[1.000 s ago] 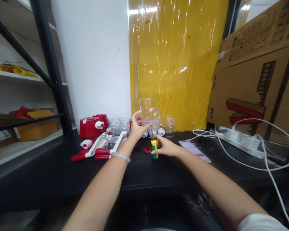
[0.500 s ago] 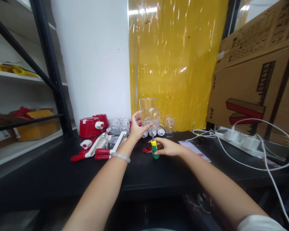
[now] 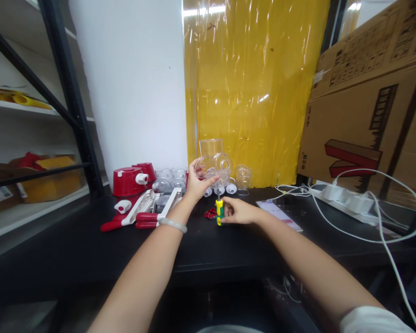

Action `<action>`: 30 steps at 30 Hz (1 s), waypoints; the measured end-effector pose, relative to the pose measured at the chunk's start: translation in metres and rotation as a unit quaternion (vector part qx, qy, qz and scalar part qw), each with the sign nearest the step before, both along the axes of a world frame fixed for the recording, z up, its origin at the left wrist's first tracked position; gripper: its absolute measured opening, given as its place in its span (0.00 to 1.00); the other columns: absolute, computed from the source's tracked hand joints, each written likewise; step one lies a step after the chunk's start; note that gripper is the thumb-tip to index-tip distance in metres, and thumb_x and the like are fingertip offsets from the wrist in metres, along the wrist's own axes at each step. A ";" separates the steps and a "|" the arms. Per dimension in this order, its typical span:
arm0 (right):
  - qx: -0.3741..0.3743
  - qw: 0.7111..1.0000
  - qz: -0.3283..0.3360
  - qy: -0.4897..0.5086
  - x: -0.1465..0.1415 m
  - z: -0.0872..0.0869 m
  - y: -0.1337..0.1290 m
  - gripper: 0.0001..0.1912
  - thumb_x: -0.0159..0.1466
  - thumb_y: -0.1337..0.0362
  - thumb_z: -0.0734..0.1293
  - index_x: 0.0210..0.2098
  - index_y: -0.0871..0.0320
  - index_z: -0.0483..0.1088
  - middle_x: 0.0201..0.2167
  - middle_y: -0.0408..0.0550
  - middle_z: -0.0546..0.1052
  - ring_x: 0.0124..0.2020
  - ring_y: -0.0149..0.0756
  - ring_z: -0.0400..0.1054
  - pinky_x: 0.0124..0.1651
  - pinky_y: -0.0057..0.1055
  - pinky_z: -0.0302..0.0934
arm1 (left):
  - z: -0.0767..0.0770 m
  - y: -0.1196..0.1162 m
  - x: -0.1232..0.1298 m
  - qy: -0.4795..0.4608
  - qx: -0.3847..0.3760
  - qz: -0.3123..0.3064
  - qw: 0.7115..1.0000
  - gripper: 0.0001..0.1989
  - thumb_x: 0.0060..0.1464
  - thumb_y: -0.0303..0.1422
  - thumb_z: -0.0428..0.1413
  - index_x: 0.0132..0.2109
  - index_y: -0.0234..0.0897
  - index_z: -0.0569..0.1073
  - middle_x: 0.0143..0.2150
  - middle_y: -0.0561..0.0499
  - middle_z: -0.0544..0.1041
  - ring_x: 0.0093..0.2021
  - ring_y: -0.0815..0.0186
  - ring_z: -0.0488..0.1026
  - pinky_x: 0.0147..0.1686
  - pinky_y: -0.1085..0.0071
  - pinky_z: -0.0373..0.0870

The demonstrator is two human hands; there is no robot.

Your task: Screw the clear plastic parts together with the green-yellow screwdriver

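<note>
My left hand (image 3: 198, 181) grips a clear plastic housing (image 3: 211, 149), a round chamber with a square-looking funnel on top, held above the black table. Below it my right hand (image 3: 237, 211) has its fingers closed on the green and yellow handle of a screwdriver (image 3: 219, 212). The screwdriver stands upright, shaft pointing up to the underside of the housing; whether its tip sits in a screw is too small to tell. Small red parts (image 3: 211, 213) lie on the table just behind the screwdriver.
Red tubs (image 3: 126, 181), white and red handled parts (image 3: 138, 210) and more clear housings (image 3: 242, 175) stand along the back. To the right lie a phone-like flat panel (image 3: 279, 215), white cables and a power strip (image 3: 350, 203). A large cardboard box (image 3: 353, 125) leans behind them.
The screwdriver handle has turned in my right hand, showing more yellow now, and my fingers have shifted round it. My left hand still keeps the clear housing in nearly the same place.
</note>
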State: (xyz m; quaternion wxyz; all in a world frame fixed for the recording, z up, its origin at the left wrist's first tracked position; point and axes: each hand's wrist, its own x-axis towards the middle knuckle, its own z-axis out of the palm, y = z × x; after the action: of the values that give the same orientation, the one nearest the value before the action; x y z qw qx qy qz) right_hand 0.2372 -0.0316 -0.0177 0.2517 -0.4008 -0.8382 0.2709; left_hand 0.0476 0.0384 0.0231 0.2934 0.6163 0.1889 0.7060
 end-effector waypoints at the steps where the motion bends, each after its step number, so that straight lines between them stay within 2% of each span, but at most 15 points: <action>1: -0.013 1.000 0.016 0.011 0.000 -0.002 0.002 0.20 0.55 0.59 0.76 0.39 0.55 0.62 0.28 0.40 0.73 0.29 0.32 0.68 0.34 0.31 0.61 | 0.000 0.000 0.000 -0.002 0.000 -0.002 1.000 0.51 0.30 0.41 0.78 0.60 0.46 0.63 0.50 0.48 0.70 0.46 0.62 0.72 0.47 0.62 0.75; 3: -0.027 0.999 0.039 0.023 -0.001 -0.005 0.005 0.17 0.56 0.61 0.75 0.37 0.56 0.64 0.28 0.40 0.73 0.30 0.31 0.68 0.36 0.31 0.62 | 0.000 0.000 0.001 -0.004 -0.001 -0.004 1.000 0.51 0.29 0.42 0.78 0.60 0.46 0.63 0.49 0.48 0.70 0.46 0.62 0.72 0.47 0.62 0.75; 6: -0.023 0.999 0.040 0.023 -0.005 -0.008 0.005 0.14 0.58 0.60 0.74 0.36 0.57 0.66 0.28 0.40 0.72 0.29 0.31 0.68 0.37 0.31 0.63 | 0.001 0.001 0.000 -0.003 -0.003 -0.003 1.000 0.51 0.29 0.41 0.78 0.60 0.47 0.63 0.49 0.49 0.70 0.46 0.63 0.73 0.48 0.61 0.76; 10: 0.009 1.000 0.014 0.019 -0.005 -0.006 0.003 0.21 0.55 0.54 0.77 0.36 0.57 0.65 0.30 0.42 0.73 0.32 0.33 0.69 0.39 0.34 0.66 | 0.000 0.002 0.000 0.002 -0.004 0.001 1.000 0.50 0.30 0.40 0.78 0.60 0.47 0.63 0.50 0.49 0.71 0.45 0.63 0.73 0.48 0.59 0.76; 12: 0.008 0.998 0.021 0.053 -0.004 -0.007 0.004 0.24 0.53 0.53 0.78 0.40 0.57 0.66 0.37 0.46 0.76 0.38 0.36 0.72 0.43 0.36 0.68 | -0.001 0.002 0.000 0.004 -0.001 0.003 1.000 0.50 0.31 0.40 0.78 0.60 0.47 0.63 0.50 0.48 0.71 0.46 0.62 0.73 0.48 0.59 0.76; 15: -0.020 0.990 0.067 0.125 -0.003 -0.011 0.008 0.28 0.55 0.55 0.77 0.49 0.56 0.64 0.47 0.51 0.76 0.49 0.40 0.73 0.52 0.39 0.69 | 0.000 0.001 0.000 0.002 0.002 0.007 1.000 0.51 0.30 0.41 0.78 0.60 0.46 0.63 0.50 0.48 0.71 0.46 0.61 0.73 0.48 0.59 0.76; 17: -0.026 0.988 0.069 0.139 -0.004 -0.014 0.011 0.30 0.56 0.55 0.77 0.51 0.56 0.63 0.44 0.50 0.77 0.48 0.40 0.74 0.53 0.41 0.69 | 0.000 0.000 0.000 0.001 0.002 0.005 1.000 0.51 0.30 0.42 0.78 0.60 0.46 0.63 0.50 0.48 0.71 0.46 0.62 0.72 0.48 0.59 0.76; 19: -0.001 0.992 0.034 0.120 -0.006 -0.016 0.014 0.33 0.54 0.53 0.78 0.52 0.57 0.63 0.36 0.46 0.76 0.40 0.39 0.75 0.49 0.42 0.70 | 0.000 -0.001 0.000 0.000 0.001 0.001 1.000 0.51 0.29 0.43 0.78 0.60 0.46 0.63 0.49 0.48 0.70 0.45 0.62 0.72 0.47 0.60 0.75; 21: 0.038 0.995 -0.006 0.097 -0.006 -0.016 0.014 0.34 0.54 0.51 0.79 0.52 0.58 0.64 0.33 0.44 0.74 0.35 0.38 0.73 0.46 0.42 0.70 | 0.001 -0.001 0.000 0.000 0.000 -0.003 1.000 0.51 0.29 0.43 0.78 0.60 0.46 0.63 0.49 0.48 0.70 0.45 0.62 0.72 0.47 0.60 0.75; 24: 0.063 0.993 -0.010 0.102 -0.005 -0.015 0.012 0.33 0.55 0.51 0.78 0.53 0.58 0.65 0.41 0.50 0.75 0.43 0.41 0.73 0.49 0.43 0.70 | 0.001 -0.001 0.000 0.002 0.000 -0.004 1.000 0.51 0.29 0.43 0.77 0.60 0.46 0.62 0.49 0.48 0.70 0.46 0.62 0.72 0.48 0.60 0.76; 27: 0.038 0.990 0.039 0.130 -0.005 -0.016 0.010 0.34 0.57 0.56 0.77 0.58 0.56 0.62 0.51 0.55 0.75 0.53 0.43 0.72 0.57 0.45 0.68 | 0.000 0.000 0.000 0.004 0.001 0.000 1.000 0.51 0.30 0.43 0.78 0.60 0.46 0.63 0.50 0.48 0.70 0.46 0.62 0.73 0.48 0.59 0.76; 30: 0.019 0.989 0.056 0.134 -0.007 -0.018 0.011 0.33 0.58 0.57 0.76 0.58 0.56 0.61 0.46 0.51 0.76 0.49 0.41 0.74 0.57 0.46 0.68 | 0.000 0.001 0.000 0.004 0.007 0.001 1.000 0.51 0.30 0.43 0.78 0.60 0.46 0.63 0.49 0.48 0.70 0.45 0.62 0.73 0.48 0.59 0.76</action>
State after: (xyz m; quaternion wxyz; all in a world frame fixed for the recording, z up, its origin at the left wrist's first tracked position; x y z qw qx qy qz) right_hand 0.2305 -0.0202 -0.0356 0.3537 -0.3085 -0.8230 0.3200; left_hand 0.0475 0.0392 0.0232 0.2878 0.6206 0.1859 0.7053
